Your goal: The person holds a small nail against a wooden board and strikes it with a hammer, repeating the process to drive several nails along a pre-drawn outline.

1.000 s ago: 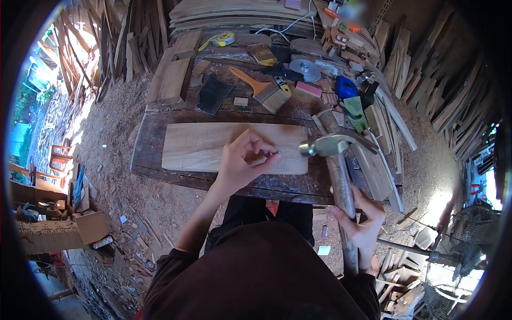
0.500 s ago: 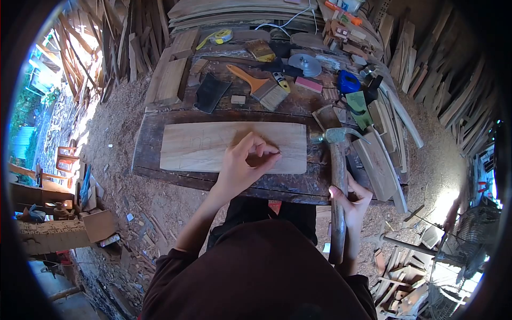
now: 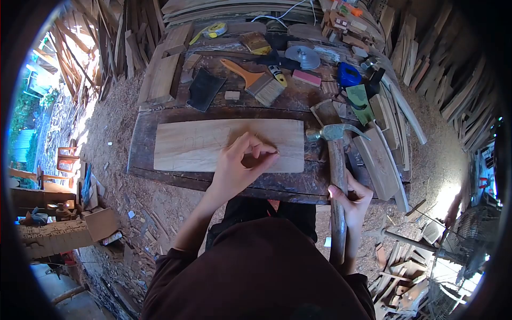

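A pale wooden board (image 3: 186, 152) with faint pencil marks lies flat along the near edge of the workbench. Over its right half, my left hand (image 3: 240, 160) pinches thumb and forefinger together at the tips. Whatever sits in that pinch is too small to make out. My right hand (image 3: 354, 197) grips the handle of a claw hammer (image 3: 337, 165), just past the board's right end. The hammer stands head away from me, its claw pointing right, its head apart from the board.
Behind the board lie a paintbrush (image 3: 256, 82), a dark sheet (image 3: 206, 89), a yellow tape measure (image 3: 215, 30), a metal disc (image 3: 303, 56) and a pink block (image 3: 306, 78). A blue tape measure (image 3: 349, 74) and wood offcuts (image 3: 376, 160) sit right. Wood scraps (image 3: 408, 282) litter the floor.
The view has shifted slightly, so the board and bench items sit a little further left. Both hands keep the same hold; the hammer stays beside the board.
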{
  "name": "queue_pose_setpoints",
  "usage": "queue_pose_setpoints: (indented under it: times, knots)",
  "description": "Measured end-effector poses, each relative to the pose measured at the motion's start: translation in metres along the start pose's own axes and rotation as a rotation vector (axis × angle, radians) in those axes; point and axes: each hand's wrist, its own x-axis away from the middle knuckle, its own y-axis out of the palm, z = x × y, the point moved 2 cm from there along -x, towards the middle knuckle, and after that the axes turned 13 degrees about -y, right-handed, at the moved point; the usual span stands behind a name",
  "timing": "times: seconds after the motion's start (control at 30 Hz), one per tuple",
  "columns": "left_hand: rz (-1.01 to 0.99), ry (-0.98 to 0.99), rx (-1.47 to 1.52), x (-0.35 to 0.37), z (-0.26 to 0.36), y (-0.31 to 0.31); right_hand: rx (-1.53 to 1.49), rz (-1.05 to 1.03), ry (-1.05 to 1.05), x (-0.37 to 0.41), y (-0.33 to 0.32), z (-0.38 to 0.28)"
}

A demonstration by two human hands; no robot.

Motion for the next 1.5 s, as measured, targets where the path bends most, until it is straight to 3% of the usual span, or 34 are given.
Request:
queue_pose_setpoints:
  times: [0.97, 1.13, 1.37, 1.43, 1.5]
  knots:
    - [0.009, 0.001, -0.022, 0.000, 0.002, 0.000, 0.016, -0.011, 0.001, 0.000, -0.001, 0.004]
    - [0.042, 0.087, -0.137, 0.000, 0.000, 0.000, -0.003, -0.007, 0.000, 0.001, -0.001, 0.005]
    - [0.079, 0.207, -0.252, 0.000, -0.002, 0.002, 0.266, -0.046, -0.201, 0.005, 0.001, -0.025]
    - [0.074, 0.203, -0.114, 0.001, -0.004, 0.005, 0.295, -0.061, -0.226, 0.005, 0.002, -0.047]
    - [0.065, 0.211, -0.120, 0.001, -0.003, 0.004, 0.419, -0.173, -0.472, 0.005, 0.006, -0.071]
